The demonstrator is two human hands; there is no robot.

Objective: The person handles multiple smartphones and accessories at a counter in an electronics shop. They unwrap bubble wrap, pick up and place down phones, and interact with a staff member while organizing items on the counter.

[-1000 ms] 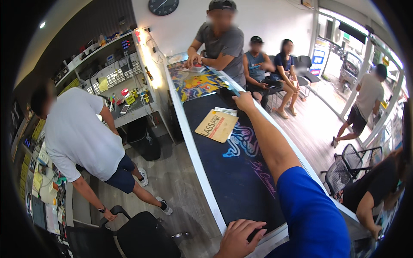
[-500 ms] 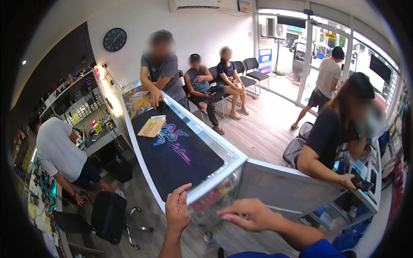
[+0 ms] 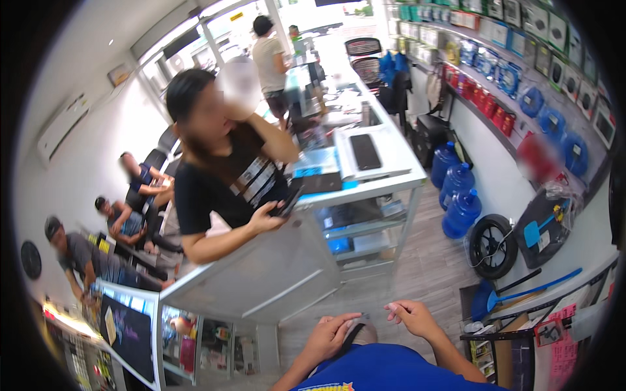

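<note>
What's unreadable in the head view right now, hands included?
- Left hand: fingers curl over a small dark thing at the chest; what it is stays hidden.
- Right hand: grip unclear, fingertips too small.
- Counter top: partly hidden by a person leaning on it.
- Wall shelves: packages too small, bent by fisheye rim.
</note>
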